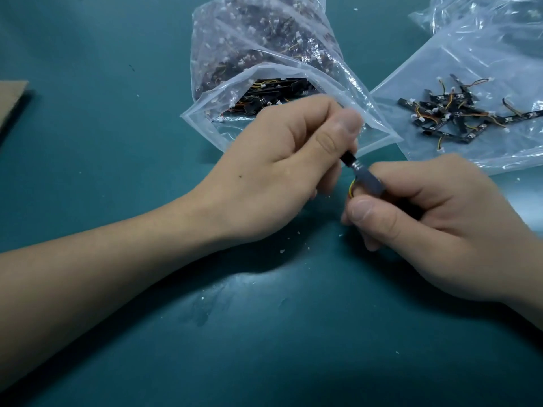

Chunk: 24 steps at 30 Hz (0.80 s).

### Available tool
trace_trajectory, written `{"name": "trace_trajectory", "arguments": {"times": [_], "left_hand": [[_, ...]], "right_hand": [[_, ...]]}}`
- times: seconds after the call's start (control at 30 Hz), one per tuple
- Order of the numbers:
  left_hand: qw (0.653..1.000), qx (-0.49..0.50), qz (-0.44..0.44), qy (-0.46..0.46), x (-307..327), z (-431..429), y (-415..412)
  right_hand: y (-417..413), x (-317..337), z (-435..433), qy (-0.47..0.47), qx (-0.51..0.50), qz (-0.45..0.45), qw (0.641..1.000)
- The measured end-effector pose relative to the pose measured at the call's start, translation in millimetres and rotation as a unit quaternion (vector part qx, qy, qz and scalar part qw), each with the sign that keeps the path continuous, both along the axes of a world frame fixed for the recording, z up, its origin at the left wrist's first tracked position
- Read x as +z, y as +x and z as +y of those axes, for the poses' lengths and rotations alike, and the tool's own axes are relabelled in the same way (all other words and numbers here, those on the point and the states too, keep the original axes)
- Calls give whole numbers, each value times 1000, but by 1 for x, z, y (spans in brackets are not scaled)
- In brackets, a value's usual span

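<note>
Both hands meet at mid-frame over a teal table. My left hand pinches one end of a small black strip between thumb and curled fingers. My right hand grips the strip's other end, where a grey film or backing stands out from the fingers; whether it is peeled off the strip I cannot tell. A short yellow-orange wire curls out below the strip. Most of the strip is hidden by the fingers.
An open clear bag full of black strips with wires lies behind my left hand. A pile of several strips rests on a flat plastic bag at right. Cardboard sits at the left edge. White crumbs dot the table.
</note>
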State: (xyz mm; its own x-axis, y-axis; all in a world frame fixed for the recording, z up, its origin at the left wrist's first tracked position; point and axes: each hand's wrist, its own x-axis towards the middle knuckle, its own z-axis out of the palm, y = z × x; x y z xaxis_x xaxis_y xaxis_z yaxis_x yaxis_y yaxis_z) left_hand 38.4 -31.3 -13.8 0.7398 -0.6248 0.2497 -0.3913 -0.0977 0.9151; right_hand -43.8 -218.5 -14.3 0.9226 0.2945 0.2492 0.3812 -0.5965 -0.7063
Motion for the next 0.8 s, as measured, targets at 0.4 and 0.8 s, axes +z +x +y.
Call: {"name": "trace_trajectory", "arguments": {"times": [0.4,0.8], "left_hand": [[992,70,79,-67,2,-1,7],[945,123,-152,261,-1,-2,-4]], "right_hand": [[9,-8,-2,186,-131,28,973],[2,0,6,-95,-41,7,995]]}}
